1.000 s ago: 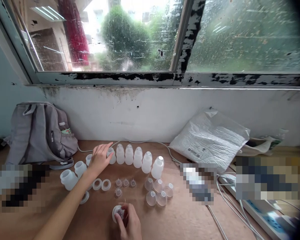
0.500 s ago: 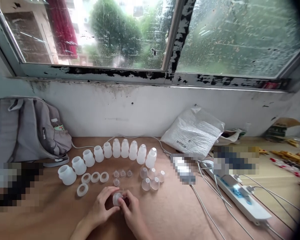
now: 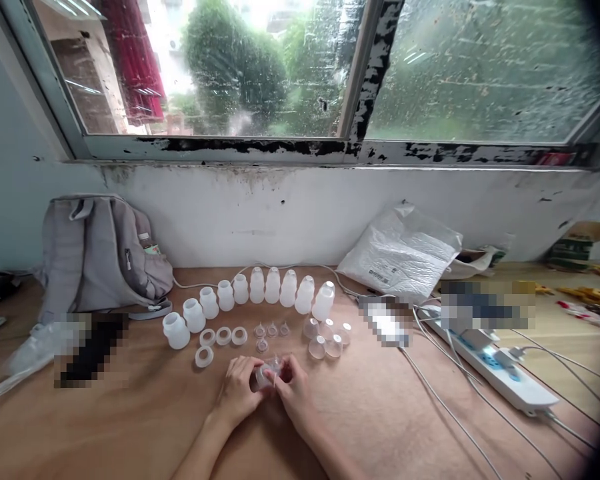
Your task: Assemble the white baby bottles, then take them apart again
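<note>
My left hand (image 3: 240, 389) and my right hand (image 3: 293, 391) meet low in the middle of the wooden table (image 3: 130, 427). Both are closed round one small translucent plastic piece (image 3: 265, 375) held between the fingertips. Just beyond them lie several white rings (image 3: 223, 336), small clear nipples (image 3: 272, 330) and clear caps (image 3: 325, 338). Behind these stands a curved row of several small white bottles (image 3: 260, 293).
A grey backpack (image 3: 100, 253) leans on the wall at the left. A white plastic bag (image 3: 405, 250) lies at the right by the wall. A white power strip (image 3: 500, 373) with cables (image 3: 445, 407) runs across the right side. A clear plastic wrapper (image 3: 25, 360) lies at far left.
A second ago my left hand reached to the bottle row; it has come back and joined my right hand on the small piece. The view has shifted a little.
</note>
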A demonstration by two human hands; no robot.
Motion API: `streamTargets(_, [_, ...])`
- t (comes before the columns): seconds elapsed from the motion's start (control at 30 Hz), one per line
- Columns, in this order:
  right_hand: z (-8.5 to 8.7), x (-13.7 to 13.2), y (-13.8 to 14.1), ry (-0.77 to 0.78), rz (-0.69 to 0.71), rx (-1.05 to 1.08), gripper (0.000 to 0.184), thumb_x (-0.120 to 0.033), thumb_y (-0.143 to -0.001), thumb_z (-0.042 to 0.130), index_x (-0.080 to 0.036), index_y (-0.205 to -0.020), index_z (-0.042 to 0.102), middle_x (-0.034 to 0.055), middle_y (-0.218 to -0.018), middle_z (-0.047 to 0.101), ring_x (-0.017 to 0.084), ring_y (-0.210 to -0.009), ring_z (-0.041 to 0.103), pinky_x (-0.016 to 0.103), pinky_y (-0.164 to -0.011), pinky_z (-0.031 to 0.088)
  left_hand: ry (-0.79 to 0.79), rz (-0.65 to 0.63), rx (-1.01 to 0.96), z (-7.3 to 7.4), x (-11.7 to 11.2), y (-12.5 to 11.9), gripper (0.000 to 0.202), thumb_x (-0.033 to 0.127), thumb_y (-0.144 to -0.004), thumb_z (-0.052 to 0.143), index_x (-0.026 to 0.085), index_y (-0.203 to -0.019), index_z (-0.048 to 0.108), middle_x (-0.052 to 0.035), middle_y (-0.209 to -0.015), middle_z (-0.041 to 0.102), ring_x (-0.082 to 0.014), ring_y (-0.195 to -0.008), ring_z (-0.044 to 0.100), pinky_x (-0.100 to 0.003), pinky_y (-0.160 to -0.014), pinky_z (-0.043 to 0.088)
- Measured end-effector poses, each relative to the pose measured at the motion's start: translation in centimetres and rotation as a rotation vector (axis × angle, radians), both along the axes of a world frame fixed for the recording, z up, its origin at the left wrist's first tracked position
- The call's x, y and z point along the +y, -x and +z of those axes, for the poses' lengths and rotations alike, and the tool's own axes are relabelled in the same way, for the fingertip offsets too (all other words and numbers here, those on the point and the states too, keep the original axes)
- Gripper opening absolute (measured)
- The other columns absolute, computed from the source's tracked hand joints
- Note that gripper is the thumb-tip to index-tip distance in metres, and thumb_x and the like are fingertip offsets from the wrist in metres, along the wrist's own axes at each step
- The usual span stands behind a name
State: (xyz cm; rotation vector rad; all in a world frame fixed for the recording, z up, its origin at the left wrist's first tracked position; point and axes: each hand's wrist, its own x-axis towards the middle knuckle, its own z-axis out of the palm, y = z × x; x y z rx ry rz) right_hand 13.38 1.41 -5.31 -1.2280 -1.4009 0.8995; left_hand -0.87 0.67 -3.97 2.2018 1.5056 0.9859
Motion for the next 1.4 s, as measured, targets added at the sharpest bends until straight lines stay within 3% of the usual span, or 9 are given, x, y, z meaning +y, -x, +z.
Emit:
streamTargets(0.23, [-0.1,1.1,-1.4,0.005,-0.111,-0.111,0.018,-0.029,-0.073,0.054,-0.018,-0.087,0.054,0.003,-0.079,0.053,0.015,-0.061,0.05,0.028,-0.059,0.043,-0.187,0.24,0.197,-1.0,0.5,3.3,0.031,0.03,-0.074,0.053,0.02,-0.104,0.055,-0.0087,-0.111,0.055,-0.026,-0.105,0.046,-0.043,-0.089,0.033])
streamTargets(0.47, [-0.7,4.3,-1.6,-0.117,-0.078,-0.323,0.018,-0.018,-0.07,0.05,-0.019,-0.087,0.057,0.0069,-0.086,0.056,0.021,-0.08,0.055,0.034,-0.073,0.046,-0.219,0.469,0.371,-2.0,1.3,6.0,0.027,0.035,-0.072,0.054,0.021,-0.095,0.061,-0.0095,-0.116,0.053,-0.03,-0.112,0.039,-0.048,-0.092,0.024])
streamTargets(0.7, [-0.8,5.4,-1.1,-0.132,-0.059,-0.338,0.017,-0.019,-0.07,0.05,-0.018,-0.087,0.05,0.0055,-0.08,0.056,0.019,-0.076,0.054,0.033,-0.071,0.045,-0.272,0.547,0.396,-3.0,1.4,6.8,0.031,0.036,-0.075,0.05,0.02,-0.1,0.059,-0.01,-0.116,0.054,-0.0285,-0.11,0.041,-0.047,-0.094,0.021])
streamTargets(0.9, [-0.7,5.2,-1.5,-0.08,-0.027,-0.289,0.008,-0.015,-0.07,0.049,-0.019,-0.077,0.049,0.0026,-0.075,0.054,0.018,-0.071,0.053,0.031,-0.067,0.044,-0.363,0.517,0.387,-3.4,1.5,6.9,0.033,0.035,-0.075,0.052,0.021,-0.104,0.057,-0.0094,-0.11,0.058,-0.0266,-0.105,0.047,-0.042,-0.092,0.026])
streamTargets(1.0, [-0.8,5.2,-1.5,-0.07,-0.023,-0.262,0.011,-0.015,-0.071,0.048,-0.019,-0.081,0.049,0.0032,-0.078,0.055,0.018,-0.072,0.053,0.03,-0.067,0.044,-0.36,0.47,0.363,-2.1,1.5,6.0,0.029,0.031,-0.077,0.051,0.021,-0.104,0.056,-0.009,-0.109,0.058,-0.0257,-0.105,0.047,-0.042,-0.092,0.026])
streamTargets(1.1, [-0.9,5.1,-1.5,-0.073,-0.021,-0.232,0.013,-0.015,-0.072,0.047,-0.019,-0.085,0.049,0.0038,-0.08,0.055,0.018,-0.073,0.053,0.03,-0.068,0.044,-0.356,0.318,0.371,0.9,3.1,4.6,0.027,0.025,-0.08,0.046,0.022,-0.106,0.054,-0.0076,-0.11,0.058,-0.0235,-0.106,0.047,-0.044,-0.095,0.023])
streamTargets(1.27, [-1.0,5.1,-1.6,-0.107,-0.029,-0.202,0.014,-0.016,-0.073,0.047,-0.019,-0.087,0.05,0.0039,-0.081,0.055,0.017,-0.072,0.054,0.029,-0.066,0.045,-0.422,0.21,0.354,7.0,10.3,2.1,0.033,0.024,-0.082,0.043,0.02,-0.114,0.05,-0.0084,-0.115,0.054,-0.0216,-0.109,0.045,-0.041,-0.097,0.024])
streamTargets(1.33, [-1.0,5.0,-1.6,-0.114,-0.043,-0.189,0.014,-0.016,-0.074,0.047,-0.018,-0.087,0.05,0.0038,-0.08,0.055,0.017,-0.069,0.054,0.029,-0.064,0.045,-0.445,0.221,0.372,8.3,13.6,1.1,0.037,0.025,-0.082,0.044,0.022,-0.119,0.046,-0.0085,-0.117,0.053,-0.0225,-0.111,0.043,-0.041,-0.097,0.024])
streamTargets(1.4, [-1.0,5.0,-1.7,-0.121,-0.055,-0.184,0.014,-0.017,-0.074,0.046,-0.019,-0.087,0.05,0.0039,-0.08,0.055,0.017,-0.069,0.054,0.029,-0.064,0.046,-0.442,0.267,0.387,8.6,16.3,0.3,0.037,0.029,-0.081,0.046,0.024,-0.118,0.048,-0.0085,-0.117,0.054,-0.0255,-0.112,0.042,-0.046,-0.096,0.022])
